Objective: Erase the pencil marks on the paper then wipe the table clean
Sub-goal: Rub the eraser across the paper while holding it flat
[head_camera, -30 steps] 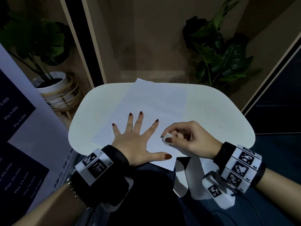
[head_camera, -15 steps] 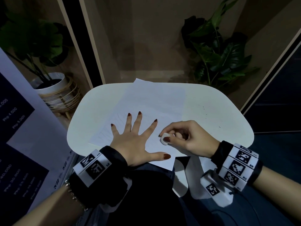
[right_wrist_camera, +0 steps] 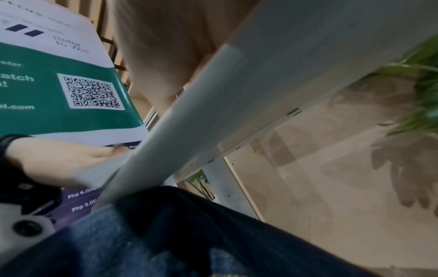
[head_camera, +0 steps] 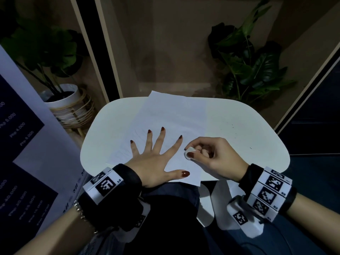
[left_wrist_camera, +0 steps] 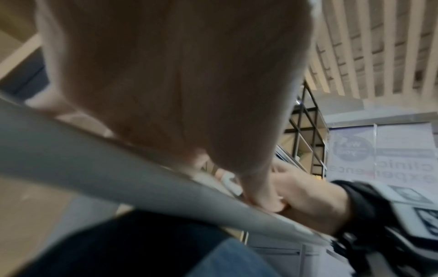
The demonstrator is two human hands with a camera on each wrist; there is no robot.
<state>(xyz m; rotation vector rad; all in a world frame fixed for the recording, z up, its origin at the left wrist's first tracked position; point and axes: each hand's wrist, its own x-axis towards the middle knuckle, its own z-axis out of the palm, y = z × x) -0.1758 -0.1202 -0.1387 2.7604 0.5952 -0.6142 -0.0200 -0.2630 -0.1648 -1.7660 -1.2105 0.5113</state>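
Eraser pinched at the paper's right edge.
The right hand (head_camera: 213,159) grips a white eraser (head_camera: 189,153) between thumb and curled fingers, pressing it on the paper (head_camera: 171,116) at the hand's 9 o'clock; the left hand (head_camera: 154,159), at the eraser's 9 o'clock, lies flat with fingers spread, pinning the sheet to the white table (head_camera: 248,129).

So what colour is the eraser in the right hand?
White; the eraser shows best in the head view.

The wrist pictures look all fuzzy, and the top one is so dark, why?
Head view: dim light, but sharp; the eraser and paper show clearly. Left wrist view: the left hand sits so close that it blurs. Right wrist view: the table edge is smeared and out of focus.
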